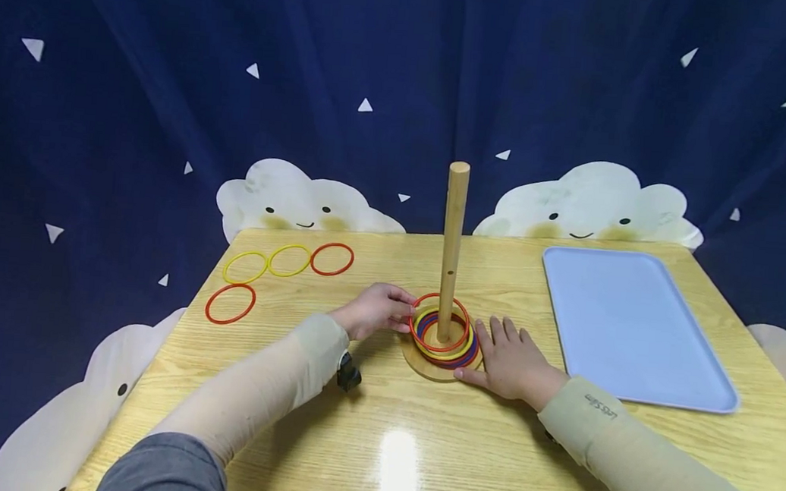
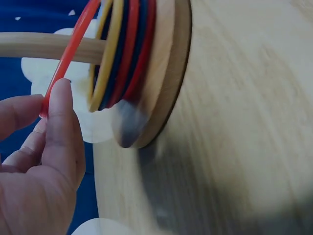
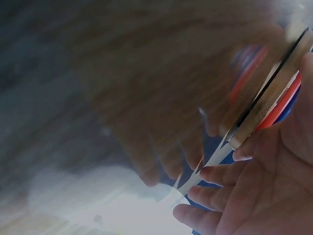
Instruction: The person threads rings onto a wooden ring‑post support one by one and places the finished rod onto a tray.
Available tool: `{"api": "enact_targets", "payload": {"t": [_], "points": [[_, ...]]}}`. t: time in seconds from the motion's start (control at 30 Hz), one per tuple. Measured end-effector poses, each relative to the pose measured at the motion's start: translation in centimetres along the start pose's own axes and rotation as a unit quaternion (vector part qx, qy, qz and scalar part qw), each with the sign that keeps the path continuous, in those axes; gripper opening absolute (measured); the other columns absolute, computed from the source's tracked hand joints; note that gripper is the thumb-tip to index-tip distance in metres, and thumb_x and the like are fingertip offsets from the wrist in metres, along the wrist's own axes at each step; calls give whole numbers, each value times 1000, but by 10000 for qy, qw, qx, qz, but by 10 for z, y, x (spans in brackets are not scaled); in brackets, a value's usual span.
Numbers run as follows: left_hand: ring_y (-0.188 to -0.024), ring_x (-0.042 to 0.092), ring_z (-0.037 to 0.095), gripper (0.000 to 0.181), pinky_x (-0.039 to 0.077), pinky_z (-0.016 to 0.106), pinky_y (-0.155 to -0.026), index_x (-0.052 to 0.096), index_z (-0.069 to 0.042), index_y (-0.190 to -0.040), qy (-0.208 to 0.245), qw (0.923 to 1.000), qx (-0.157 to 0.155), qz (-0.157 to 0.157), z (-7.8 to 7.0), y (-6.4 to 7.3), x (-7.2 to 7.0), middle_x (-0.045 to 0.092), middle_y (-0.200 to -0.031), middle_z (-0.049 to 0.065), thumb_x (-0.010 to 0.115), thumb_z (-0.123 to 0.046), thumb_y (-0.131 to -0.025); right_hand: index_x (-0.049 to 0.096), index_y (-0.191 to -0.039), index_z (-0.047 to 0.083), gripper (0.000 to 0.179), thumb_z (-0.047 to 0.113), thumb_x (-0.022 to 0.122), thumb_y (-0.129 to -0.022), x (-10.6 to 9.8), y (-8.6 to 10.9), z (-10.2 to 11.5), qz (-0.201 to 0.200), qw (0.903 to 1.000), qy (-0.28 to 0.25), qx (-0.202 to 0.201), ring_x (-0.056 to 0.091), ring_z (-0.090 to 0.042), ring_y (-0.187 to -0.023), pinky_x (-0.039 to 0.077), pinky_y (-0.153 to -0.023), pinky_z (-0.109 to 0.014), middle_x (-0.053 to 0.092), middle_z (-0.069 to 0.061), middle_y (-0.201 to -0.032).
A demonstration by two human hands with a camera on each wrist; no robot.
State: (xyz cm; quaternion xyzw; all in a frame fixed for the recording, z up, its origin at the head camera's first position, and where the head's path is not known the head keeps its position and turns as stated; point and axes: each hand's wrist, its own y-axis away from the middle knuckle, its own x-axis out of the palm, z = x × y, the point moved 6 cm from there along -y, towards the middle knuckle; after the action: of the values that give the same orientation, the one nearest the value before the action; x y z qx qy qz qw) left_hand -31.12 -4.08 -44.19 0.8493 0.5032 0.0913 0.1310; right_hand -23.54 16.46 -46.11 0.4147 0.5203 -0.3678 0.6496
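Note:
A wooden peg (image 1: 453,242) stands upright on a round wooden base (image 1: 425,369) at the middle of the table. My left hand (image 1: 378,311) pinches a red ring (image 2: 73,41) by its near edge between thumb and fingers. That ring encircles the peg low down, tilted and above the stacked rings. The stack on the base has a yellow ring (image 2: 112,54) near its top, with blue and red ones under it. My right hand (image 1: 515,364) lies at the right side of the base, fingers spread and straight, the thumb along its front edge.
Two yellow rings (image 1: 288,273) and two red rings (image 1: 331,274) lie flat at the table's left side. On the right is a light blue tray (image 1: 634,323). A dark blue curtain (image 1: 380,39) with clouds and white triangles hangs behind the table.

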Motion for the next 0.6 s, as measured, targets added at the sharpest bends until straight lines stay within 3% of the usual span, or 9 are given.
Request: {"api": "enact_targets", "payload": {"t": [0.23,0.37,0.6], "points": [[-72,62,13,28,60,24,-69,55,19,-128,-280,9994,-81,-167,8,0,1,59,-93,9,54,8,-102,32,-157,-7,100,70,53,-97,0,-1,2,144,9999,9,64,26,-57,-144,30,-113,-69,30,-39,-156],[-73,63,15,22,62,29,-72,61,16,-122,-710,9969,-93,-313,10,0,0,62,-95,11,55,7,-102,31,-157,-8,101,71,52,-97,0,-2,2,146,9999,28,54,26,-57,-145,30,-113,-69,30,-39,-156],[-73,64,16,20,62,32,-74,65,14,-118,-1363,9902,-29,-288,10,0,4,66,-94,13,55,6,-103,31,-157,-7,100,70,51,-98,2,-3,0,187,9998,86,75,25,-57,-145,30,-114,-68,29,-38,-157]]}}
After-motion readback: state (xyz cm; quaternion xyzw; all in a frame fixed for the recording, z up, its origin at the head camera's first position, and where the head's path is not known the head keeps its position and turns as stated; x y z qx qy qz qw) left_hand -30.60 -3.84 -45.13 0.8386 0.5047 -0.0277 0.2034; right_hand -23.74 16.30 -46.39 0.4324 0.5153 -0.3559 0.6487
